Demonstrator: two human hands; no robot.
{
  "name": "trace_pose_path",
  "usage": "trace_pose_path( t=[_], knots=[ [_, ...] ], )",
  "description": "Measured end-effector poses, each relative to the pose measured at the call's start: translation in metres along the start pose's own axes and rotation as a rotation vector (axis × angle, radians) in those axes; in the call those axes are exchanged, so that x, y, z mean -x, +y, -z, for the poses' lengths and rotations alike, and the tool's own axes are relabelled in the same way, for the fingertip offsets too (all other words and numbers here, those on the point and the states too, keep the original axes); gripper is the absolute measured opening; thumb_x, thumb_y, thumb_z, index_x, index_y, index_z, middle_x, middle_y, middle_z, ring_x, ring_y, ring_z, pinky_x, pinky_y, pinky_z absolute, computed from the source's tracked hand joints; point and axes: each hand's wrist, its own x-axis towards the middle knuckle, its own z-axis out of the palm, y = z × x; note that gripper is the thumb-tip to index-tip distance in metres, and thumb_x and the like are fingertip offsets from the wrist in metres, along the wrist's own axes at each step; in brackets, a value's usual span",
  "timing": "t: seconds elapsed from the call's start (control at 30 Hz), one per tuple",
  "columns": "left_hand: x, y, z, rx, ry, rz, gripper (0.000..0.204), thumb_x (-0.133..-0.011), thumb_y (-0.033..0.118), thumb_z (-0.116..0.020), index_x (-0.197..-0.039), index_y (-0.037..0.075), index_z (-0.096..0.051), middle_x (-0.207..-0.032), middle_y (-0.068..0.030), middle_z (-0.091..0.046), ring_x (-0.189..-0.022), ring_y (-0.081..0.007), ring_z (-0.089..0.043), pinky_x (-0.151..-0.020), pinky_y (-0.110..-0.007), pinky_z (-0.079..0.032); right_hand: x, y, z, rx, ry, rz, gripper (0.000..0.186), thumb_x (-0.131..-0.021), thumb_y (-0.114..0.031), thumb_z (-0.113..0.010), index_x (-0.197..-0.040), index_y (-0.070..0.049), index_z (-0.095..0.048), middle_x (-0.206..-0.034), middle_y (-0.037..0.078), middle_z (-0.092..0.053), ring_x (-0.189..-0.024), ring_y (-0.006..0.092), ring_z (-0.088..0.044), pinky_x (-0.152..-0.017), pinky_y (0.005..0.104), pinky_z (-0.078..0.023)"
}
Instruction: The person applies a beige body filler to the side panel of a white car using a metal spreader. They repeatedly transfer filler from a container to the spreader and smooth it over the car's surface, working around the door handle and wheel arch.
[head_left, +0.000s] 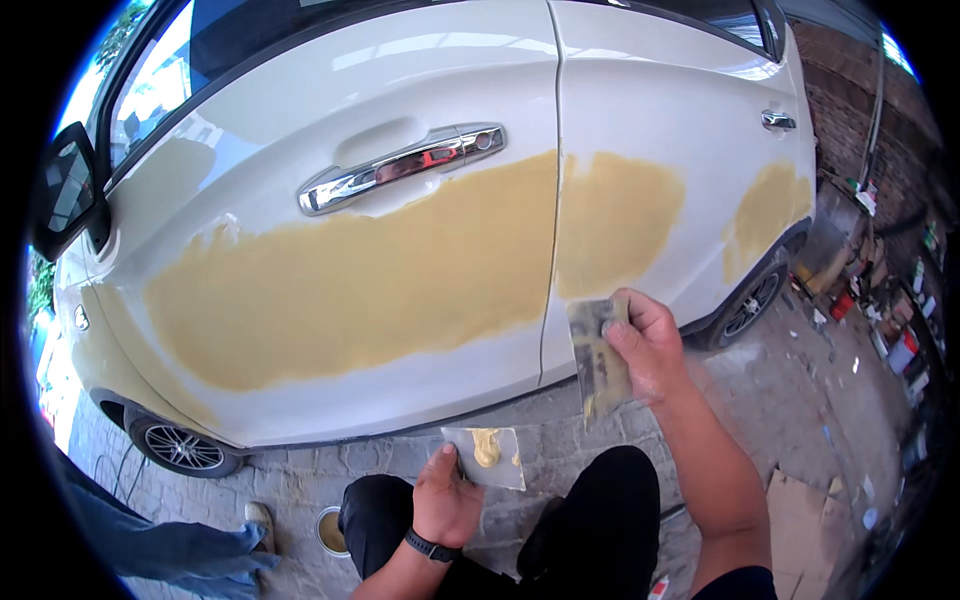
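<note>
My left hand (pixel 446 508) is closed on the edge of a flat grey plate (pixel 508 440), its thumb on top. A dollop of yellow putty (pixel 487 448) lies on that plate. In my right hand (pixel 652 345) is a flat putty spreader (pixel 600 360), smeared with yellow and dark residue and held between thumb and fingers. It is in front of the lower part of the white car's rear door (pixel 640 110); whether it touches the door I cannot tell. Yellow filler covers a broad patch (pixel 360 290) of the front door and a smaller patch (pixel 622 215) of the rear door.
An open can (pixel 331 530) stands on the paving beside my left knee. At the lower left are another person's jeans-clad legs (pixel 170 550). Cardboard (pixel 800 530) lies at the right. Bottles and containers (pixel 900 350) line the brick wall. A side mirror (pixel 70 190) juts out at the far left.
</note>
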Motion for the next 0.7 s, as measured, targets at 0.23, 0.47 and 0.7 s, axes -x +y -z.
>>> trace_pose_path(
  t=[0.23,0.47,0.7],
  knots=[
    [0.012,0.003,-0.021,0.147,-0.104,0.239,0.034,-0.115,0.024,-0.049,-0.140,0.004,-0.059,-0.135,-0.0120,-0.071,-0.124,-0.0261,-0.068,-0.108,-0.043,-0.053,0.058,0.082,-0.033,0.116,-0.370,-0.277,0.032,-0.099,-0.027,-0.083,-0.110,-0.001,-0.070,-0.099,-0.001,-0.070,-0.093,0.0061,-0.060,-0.082,0.0276,-0.052],
    [0.010,0.026,-0.020,0.179,-0.014,-0.036,0.030,-0.114,0.023,-0.053,-0.136,0.004,-0.062,-0.133,-0.0093,-0.072,-0.123,-0.0261,-0.069,-0.108,-0.045,-0.054,-0.044,0.050,-0.023,0.671,0.347,0.243,0.034,-0.102,-0.022,-0.078,-0.084,0.000,-0.059,-0.068,0.003,-0.057,-0.065,0.0073,-0.051,-0.057,0.0327,-0.042],
    [0.008,0.006,-0.006,0.074,0.045,-0.029,0.025,-0.113,0.020,-0.056,-0.128,0.002,-0.064,-0.132,-0.0101,-0.071,-0.124,-0.0262,-0.068,-0.109,-0.044,-0.052,-0.142,0.037,-0.068,0.940,0.465,0.535,0.046,-0.097,-0.031,-0.079,-0.076,-0.003,-0.049,-0.065,0.016,-0.055,-0.057,0.0355,-0.052,-0.055,0.0470,-0.042]
  ],
)
